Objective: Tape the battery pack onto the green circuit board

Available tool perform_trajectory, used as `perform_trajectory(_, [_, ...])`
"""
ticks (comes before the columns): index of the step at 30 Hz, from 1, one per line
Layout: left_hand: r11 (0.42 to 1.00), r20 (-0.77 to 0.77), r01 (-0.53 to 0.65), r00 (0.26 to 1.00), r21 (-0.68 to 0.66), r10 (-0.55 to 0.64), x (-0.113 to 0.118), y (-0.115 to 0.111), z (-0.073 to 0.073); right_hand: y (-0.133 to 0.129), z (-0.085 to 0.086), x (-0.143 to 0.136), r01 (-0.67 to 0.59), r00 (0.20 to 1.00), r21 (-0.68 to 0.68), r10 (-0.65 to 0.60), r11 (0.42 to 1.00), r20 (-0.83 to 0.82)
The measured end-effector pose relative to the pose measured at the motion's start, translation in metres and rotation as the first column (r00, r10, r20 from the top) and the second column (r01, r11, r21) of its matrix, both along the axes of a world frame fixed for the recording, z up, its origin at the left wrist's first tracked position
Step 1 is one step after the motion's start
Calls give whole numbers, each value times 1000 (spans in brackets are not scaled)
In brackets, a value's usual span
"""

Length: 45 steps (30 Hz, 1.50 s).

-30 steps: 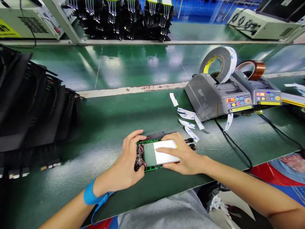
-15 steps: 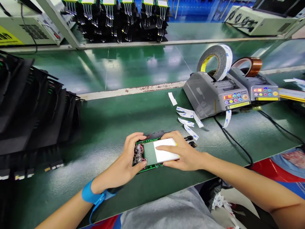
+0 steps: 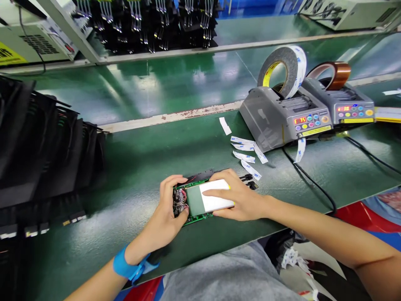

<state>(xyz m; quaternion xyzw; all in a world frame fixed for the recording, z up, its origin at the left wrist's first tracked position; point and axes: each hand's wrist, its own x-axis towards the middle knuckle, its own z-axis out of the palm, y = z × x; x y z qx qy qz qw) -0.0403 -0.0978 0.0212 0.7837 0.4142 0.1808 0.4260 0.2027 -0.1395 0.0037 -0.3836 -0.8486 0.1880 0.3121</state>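
— Two hands on one thing?
— Yes. The circuit board (image 3: 194,205) lies on the green counter (image 3: 140,167), long axis left to right, close before the person. The left hand (image 3: 166,213) has its grip closed on the board's left end; the right hand (image 3: 238,198) lies flat, fingers pressing the white pad (image 3: 216,200) on top.
— Nearer hand?
— Both touch it.
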Motion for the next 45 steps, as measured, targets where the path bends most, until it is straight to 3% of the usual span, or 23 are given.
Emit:
perform_trajectory(4, [987,-10,-124,992,100,125,11,-8,-3,0,0,1,-2,1000,18,2,1000,-14])
perform_trajectory(6, [985,-21,-120,992,121,124,9,-10,-3,0,0,1,-1,1000,28,2,1000,-20])
perform_trajectory(11, [973,-130,-28,990,228,59,-15,-6,-4,0,-1,0,3,1000,21,-3,1000,-14])
perform_trajectory(13, [942,-172,39,985,332,20,-25,-2,-5,0,-1,0,1,1000,17,-1,1000,-13])
perform_trajectory(16, [876,-201,215,970,432,-138,-34,5,-7,0,-1,0,1,1000,18,-1,1000,-18])
perform_trajectory(20, [817,-248,372,925,440,-288,-37,16,-8,0,0,0,0,1000,31,1,1000,-24])
perform_trajectory(25, [786,-251,442,896,433,-366,-36,26,-7,0,1,0,0,1000,29,0,1000,-7])
perform_trajectory(37, [704,-208,494,865,511,-456,-39,36,-10,0,0,-1,14,1000,56,-13,998,-26])
perform_trajectory(45, [632,-396,637,770,441,-499,-39,43,1,0,-1,-1,19,999,63,-16,998,-44])
